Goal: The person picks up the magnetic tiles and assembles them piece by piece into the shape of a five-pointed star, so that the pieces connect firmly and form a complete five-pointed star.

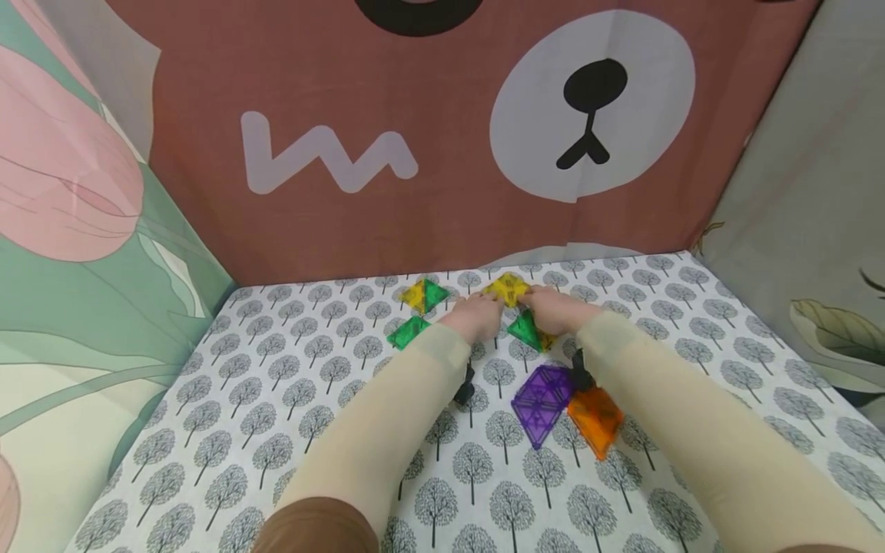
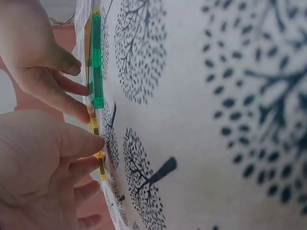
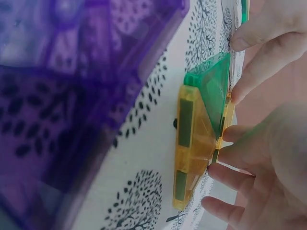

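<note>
At the far side of the table lies a yellow diamond of magnetic tiles [image 1: 508, 287], low on the cloth. My left hand [image 1: 478, 316] touches its left side with its fingertips; in the left wrist view the thumb and index finger lie at the yellow edge. My right hand [image 1: 555, 309] rests its fingertips at the diamond's right side, fingers fairly straight and spread. Just in front of that hand, a green triangle tile [image 1: 525, 331] adjoins a yellow triangle tile [image 3: 191, 153], partly hidden by the hand in the head view.
Left of the hands lie a yellow-and-green tile diamond [image 1: 425, 296] and a green tile piece [image 1: 408, 332]. Nearer, beneath the right wrist, are a purple tile diamond [image 1: 542, 403] and an orange tile diamond [image 1: 598, 422]. A brown printed curtain [image 1: 387, 230] hangs behind the table's far edge.
</note>
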`<state>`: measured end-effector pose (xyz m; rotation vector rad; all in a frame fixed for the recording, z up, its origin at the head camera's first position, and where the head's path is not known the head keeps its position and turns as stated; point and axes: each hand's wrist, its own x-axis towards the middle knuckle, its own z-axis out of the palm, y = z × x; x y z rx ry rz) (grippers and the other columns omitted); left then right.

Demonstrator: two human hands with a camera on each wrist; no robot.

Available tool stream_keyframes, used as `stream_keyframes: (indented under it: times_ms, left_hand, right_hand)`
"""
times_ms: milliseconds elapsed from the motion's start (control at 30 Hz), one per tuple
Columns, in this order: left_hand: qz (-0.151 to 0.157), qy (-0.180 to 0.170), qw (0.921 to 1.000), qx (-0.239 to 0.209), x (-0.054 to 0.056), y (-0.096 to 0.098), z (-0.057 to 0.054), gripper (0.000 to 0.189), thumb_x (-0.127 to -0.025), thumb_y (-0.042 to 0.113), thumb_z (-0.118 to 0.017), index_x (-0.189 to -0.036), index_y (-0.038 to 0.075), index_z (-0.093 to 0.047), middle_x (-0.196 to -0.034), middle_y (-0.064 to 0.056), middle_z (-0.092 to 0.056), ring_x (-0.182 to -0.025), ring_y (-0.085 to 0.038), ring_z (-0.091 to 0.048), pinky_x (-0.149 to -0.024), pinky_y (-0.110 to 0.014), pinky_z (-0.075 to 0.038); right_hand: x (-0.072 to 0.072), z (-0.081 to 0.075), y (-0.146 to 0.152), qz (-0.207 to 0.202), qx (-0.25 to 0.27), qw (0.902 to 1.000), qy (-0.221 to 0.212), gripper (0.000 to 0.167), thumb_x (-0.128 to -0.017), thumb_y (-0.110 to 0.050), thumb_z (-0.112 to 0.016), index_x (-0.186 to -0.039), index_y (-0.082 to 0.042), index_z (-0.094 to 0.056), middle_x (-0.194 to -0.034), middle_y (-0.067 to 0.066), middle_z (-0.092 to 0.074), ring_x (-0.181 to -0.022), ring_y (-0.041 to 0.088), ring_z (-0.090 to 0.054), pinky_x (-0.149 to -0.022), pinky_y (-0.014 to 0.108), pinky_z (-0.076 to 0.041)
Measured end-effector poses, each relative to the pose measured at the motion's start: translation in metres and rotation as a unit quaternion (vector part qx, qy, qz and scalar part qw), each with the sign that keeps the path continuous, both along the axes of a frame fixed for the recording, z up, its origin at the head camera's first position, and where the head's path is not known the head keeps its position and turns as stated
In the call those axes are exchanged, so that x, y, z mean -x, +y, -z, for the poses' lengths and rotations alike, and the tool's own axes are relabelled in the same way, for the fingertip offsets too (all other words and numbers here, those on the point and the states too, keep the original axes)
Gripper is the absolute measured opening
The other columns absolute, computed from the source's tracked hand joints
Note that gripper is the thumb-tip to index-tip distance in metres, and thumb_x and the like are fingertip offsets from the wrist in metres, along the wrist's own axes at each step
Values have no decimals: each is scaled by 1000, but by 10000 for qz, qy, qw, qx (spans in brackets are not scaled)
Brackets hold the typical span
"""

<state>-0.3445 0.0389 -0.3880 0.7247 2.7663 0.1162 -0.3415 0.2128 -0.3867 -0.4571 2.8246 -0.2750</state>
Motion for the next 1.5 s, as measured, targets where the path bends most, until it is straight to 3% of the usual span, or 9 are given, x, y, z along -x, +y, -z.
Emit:
stream_keyframes:
  times_ms: [233, 467, 633, 767, 1133, 1267, 1400, 1467, 1500]
  left_hand:
    - [99, -283, 9994, 167, -23, 1, -14, 54, -105, 17, -34, -158, 18, -25, -164, -4, -17, -149, -27, -12, -119, -48, -12]
    - [1055, -67, 9912, 792, -89, 5, -35, 66, -99, 15, -53, -157, 28, -25, -163, 5, -15, -149, -20, -12, -119, -47, -10]
    - [1755, 88, 9753, 1338, -133, -10, -25, 73, -94, 20, -64, -155, 38, -27, -162, 10, -19, -148, -17, -16, -119, -46, -16]
    - [1877, 151, 9744, 1231, -148, -24, -14, 75, -93, 16, -64, -155, 37, -27, -162, 10, -19, -148, -18, -16, -119, -46, -17]
    - [1878, 500, 9767, 911, -178, -59, -1, 74, -92, 15, -63, -156, 32, -29, -161, 6, -23, -146, -23, -23, -118, -50, -16]
    - [1834, 397, 9807, 557, -186, -72, 0, 74, -92, 11, -63, -155, 30, -31, -161, 6, -24, -147, -23, -22, -118, -53, -14]
    - [1334, 78, 9895, -544, -187, -84, -1, 57, -101, 14, -52, -154, 20, -35, -159, 1, -29, -145, -24, -26, -118, -52, -17]
    - [800, -419, 9836, -1563, -186, -89, -4, 50, -103, 14, -49, -152, 10, -38, -156, -5, -36, -137, -27, -40, -116, -49, -26]
    - [503, -772, 9727, -2129, -186, -92, -5, 49, -103, 12, -48, -151, 6, -40, -154, -8, -39, -135, -29, -43, -114, -48, -29]
  right_hand:
    - [-16, -6, 6, 146, 728, 9967, 336, 66, -88, 12, -47, -151, 0, -34, -150, 26, -37, -138, 45, -31, -112, 62, -22]
    - [-81, -25, 31, -806, 535, 9951, -196, 49, -94, 10, -45, -143, 6, -45, -139, 29, -48, -130, 47, -42, -109, 60, -32]
    - [-144, -24, 52, -1266, 117, 9918, -102, 42, -96, 3, -51, -137, 7, -52, -133, 25, -54, -123, 44, -50, -102, 57, -42]
    - [-182, -13, 65, -1075, 11, 9942, 90, 44, -96, -2, -57, -138, 9, -50, -138, 29, -49, -124, 47, -48, -101, 59, -41]
    - [-231, 9, 51, -606, 790, 9922, 748, 51, -98, -11, -58, -145, 5, -44, -149, 23, -40, -132, 45, -42, -106, 60, -35]
    - [-238, 7, 47, -699, 761, 9921, 712, 54, -96, -9, -60, -146, 4, -43, -150, 23, -39, -133, 44, -41, -106, 60, -34]
    - [-239, 4, 50, -523, 1097, 9899, 731, 53, -97, -8, -59, -146, 2, -43, -148, 21, -43, -132, 43, -42, -107, 60, -34]
    - [-236, 0, 53, -236, 1570, 9854, 619, 53, -98, -8, -58, -146, 4, -42, -145, 23, -46, -130, 43, -45, -105, 59, -36]
    - [-234, -1, 56, -59, 1884, 9807, 522, 52, -98, -8, -56, -146, 5, -41, -143, 24, -48, -128, 44, -47, -105, 59, -37]
